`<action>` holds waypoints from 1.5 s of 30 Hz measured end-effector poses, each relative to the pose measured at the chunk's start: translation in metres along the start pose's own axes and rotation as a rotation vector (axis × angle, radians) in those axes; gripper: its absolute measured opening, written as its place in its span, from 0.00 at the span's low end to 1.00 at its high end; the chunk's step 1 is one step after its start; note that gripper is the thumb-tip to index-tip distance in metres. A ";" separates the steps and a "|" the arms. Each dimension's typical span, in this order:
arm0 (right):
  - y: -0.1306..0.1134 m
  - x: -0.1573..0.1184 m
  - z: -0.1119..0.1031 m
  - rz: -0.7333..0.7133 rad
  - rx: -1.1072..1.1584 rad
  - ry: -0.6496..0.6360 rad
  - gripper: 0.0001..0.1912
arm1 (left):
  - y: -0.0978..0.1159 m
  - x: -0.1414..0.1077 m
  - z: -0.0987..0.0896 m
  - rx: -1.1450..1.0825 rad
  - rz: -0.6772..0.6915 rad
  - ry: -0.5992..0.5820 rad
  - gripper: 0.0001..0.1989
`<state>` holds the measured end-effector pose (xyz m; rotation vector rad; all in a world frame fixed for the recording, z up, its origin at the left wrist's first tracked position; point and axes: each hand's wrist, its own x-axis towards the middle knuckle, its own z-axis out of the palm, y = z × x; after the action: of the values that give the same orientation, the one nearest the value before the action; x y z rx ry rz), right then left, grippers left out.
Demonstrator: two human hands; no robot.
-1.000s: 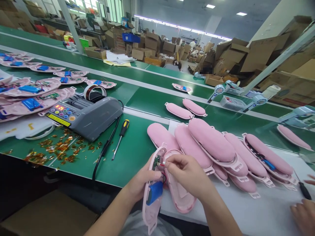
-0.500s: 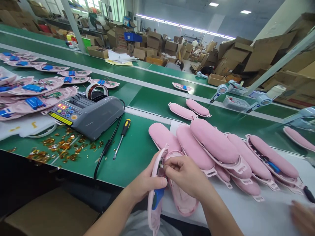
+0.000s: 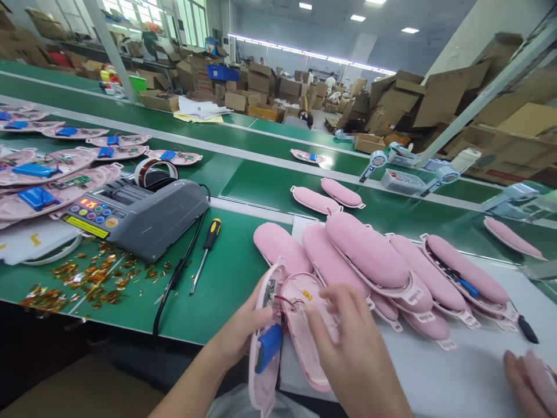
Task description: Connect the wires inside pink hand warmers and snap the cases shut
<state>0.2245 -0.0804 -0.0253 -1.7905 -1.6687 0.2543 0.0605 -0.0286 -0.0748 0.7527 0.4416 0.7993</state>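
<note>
Pink shell half tilted on edge, clamped in left grip; blue battery pack and circuit board inside. Red wires cross to second shell half, lying just right of left grip, partly behind right grip. Right grip: fingers apart, can't tell if touching it. Green desk, glossy, pale strips across, left of and beyond both grips; white sheet right of right grip. Closed pink shells piled just beyond right grip; black-handled screwdriver and another person's hand farther right. Left of left grip: yellow-black screwdriver, amber tape scraps, grey tape dispenser, then open shells with blue packs. Room, far beyond grips: cardboard boxes heaped untidily, blue bin, strip lights, windows beyond left grip, small figures at back. Writing: dispenser display shows red digits, blurred; yellow label on dispenser carries dark lettering, too small to read
</note>
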 end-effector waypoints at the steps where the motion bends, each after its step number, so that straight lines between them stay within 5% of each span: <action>1: 0.011 -0.012 0.002 0.000 -0.055 0.054 0.13 | -0.001 -0.001 -0.001 -0.025 0.010 0.006 0.44; 5: 0.046 -0.050 0.018 0.016 -0.193 0.004 0.23 | -0.002 -0.006 -0.002 -0.033 -0.022 0.062 0.45; 9: 0.047 -0.057 0.021 0.199 -0.106 0.049 0.31 | 0.007 -0.009 -0.002 0.075 -0.078 0.223 0.40; 12: 0.033 -0.057 0.019 0.252 -0.010 0.107 0.23 | 0.019 -0.010 0.001 0.326 -0.069 0.332 0.31; 16: 0.014 -0.063 0.028 0.111 0.115 0.138 0.13 | 0.026 -0.011 0.008 0.850 0.070 0.548 0.23; 20: -0.002 -0.067 0.034 0.175 0.207 0.050 0.13 | 0.020 -0.013 0.014 1.192 0.243 0.747 0.28; 26: -0.008 -0.064 0.030 0.247 0.491 -0.308 0.23 | 0.020 -0.016 0.013 1.407 0.235 0.617 0.26; 36: -0.025 -0.048 0.034 0.340 0.698 -0.200 0.22 | 0.021 -0.011 0.006 1.410 0.505 0.769 0.14; 45: -0.015 -0.021 0.063 0.184 0.751 -0.219 0.21 | 0.033 -0.014 -0.014 1.448 0.460 0.580 0.14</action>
<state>0.1741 -0.0802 -0.0707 -1.3562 -1.2853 1.0392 0.0270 -0.0182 -0.0581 2.0182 1.4711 1.0751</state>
